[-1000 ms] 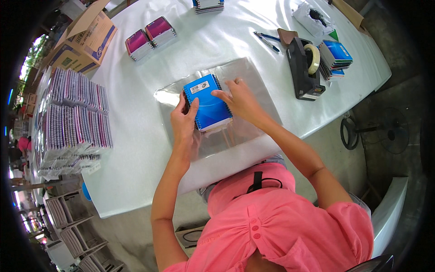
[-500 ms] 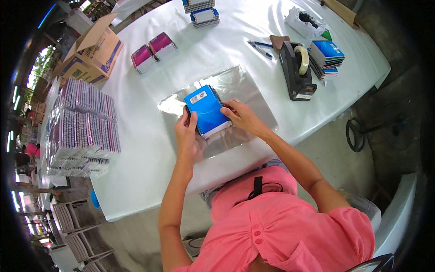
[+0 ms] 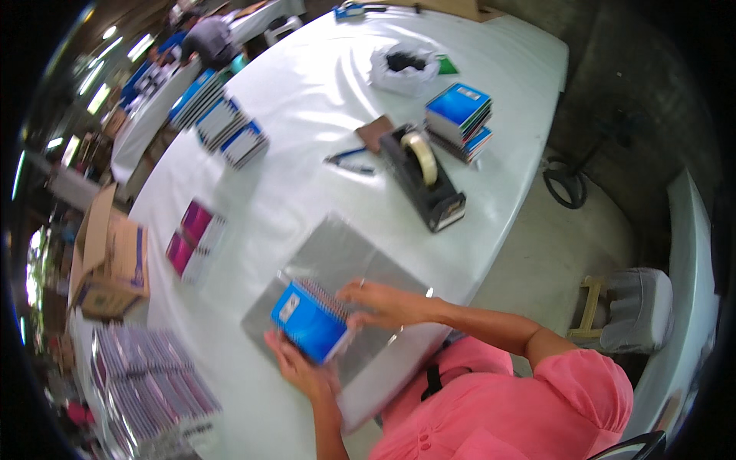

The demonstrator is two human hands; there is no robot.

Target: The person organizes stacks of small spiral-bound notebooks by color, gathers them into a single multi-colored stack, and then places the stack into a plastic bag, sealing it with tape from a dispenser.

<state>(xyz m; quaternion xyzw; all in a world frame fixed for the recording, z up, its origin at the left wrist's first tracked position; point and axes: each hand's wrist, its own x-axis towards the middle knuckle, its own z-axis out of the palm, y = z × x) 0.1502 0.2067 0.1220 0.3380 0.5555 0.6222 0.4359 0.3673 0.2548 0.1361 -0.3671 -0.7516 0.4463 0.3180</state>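
Observation:
A small stack of blue-covered spiral notebooks (image 3: 310,322) is held over a clear plastic sheet (image 3: 368,257) on the white table. My left hand (image 3: 303,370) grips the stack along its lower left edge, thumb beside the cover. At the right, spiral-bound side is my right hand (image 3: 391,304), a ring on one finger, its thumb against the notebooks. Some motion blur softens both hands, and the fingers beneath the stack are hidden.
A black tape dispenser (image 3: 422,176), pens (image 3: 349,159), a notebook stack (image 3: 458,111) and a white plastic bag (image 3: 402,67) lie farther right. Leftward are purple notebooks (image 3: 192,238), blue notebook stacks (image 3: 230,130), wrapped notebooks (image 3: 157,383) and a cardboard box (image 3: 115,268).
The head view has swung rightward, so table items appear shifted left and lower. The stack stays between my hands; my right hand's fingers now reach farther along the spiral side.

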